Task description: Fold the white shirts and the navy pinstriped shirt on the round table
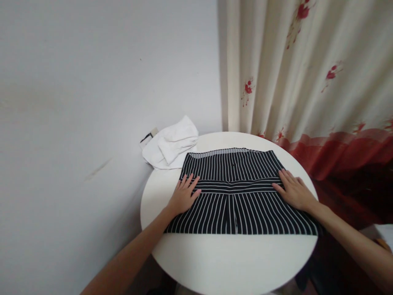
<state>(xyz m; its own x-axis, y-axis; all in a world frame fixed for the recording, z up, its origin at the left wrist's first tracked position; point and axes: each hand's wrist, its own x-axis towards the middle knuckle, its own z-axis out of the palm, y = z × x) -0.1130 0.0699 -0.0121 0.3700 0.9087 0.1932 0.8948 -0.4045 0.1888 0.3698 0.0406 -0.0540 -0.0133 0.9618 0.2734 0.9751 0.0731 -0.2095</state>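
Note:
A black garment with white stripes (232, 213) lies spread flat on a round white table (233, 262). Its stripes run lengthwise, except on a band across the middle where they run sideways. My left hand (183, 194) rests flat on the left end of that band, fingers stretched out. On the band's right end lies my right hand (294, 190), also flat with the fingers extended. Neither hand grips the cloth. The garment's right lower corner reaches the table's edge beneath my right forearm.
A crumpled white cloth (175, 141) sits at the table's back left, against the pale wall (107, 82). Behind the table on the right hangs a cream curtain (307, 82) with red flowers and a red lower border. A white object (379, 233) shows at the right edge.

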